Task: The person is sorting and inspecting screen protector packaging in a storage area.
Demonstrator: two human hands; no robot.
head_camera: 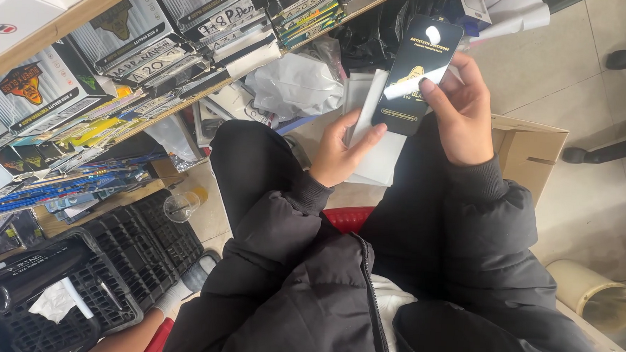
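Black puffer sleeves [309,267] fill the near view, belonging to a person seated on a red stool [350,217] and looking down at both hands. Their right hand [463,112] pinches a slim black package [417,73] with gold print, thumb across its front and fingers behind, holding it upright and tilted slightly so the face can be read. Just below and touching it, the left hand [342,153] closes on a thin white sleeve [371,129], thumb on top, fingers under, with the black package's lower end resting against that white piece; the two seem to be held together so one can slide along the other, though I cannot tell whether it is going in or out. Both things hang above the knees, clear of the floor. Beside the right forearm stands an open cardboard box [529,150], close enough to drop things into. Ahead, a wooden shelf [88,8] is packed with flat printed packages [149,53] leaning on edge, stacked so their ends show. Crumpled clear plastic bags [296,84] lie under the shelf. At lower left sit black plastic crates [141,249], and a co-worker's white-gloved hand [174,297] reaches in near them. A pale bucket [589,290] stands at the right on the tiled floor [593,209].
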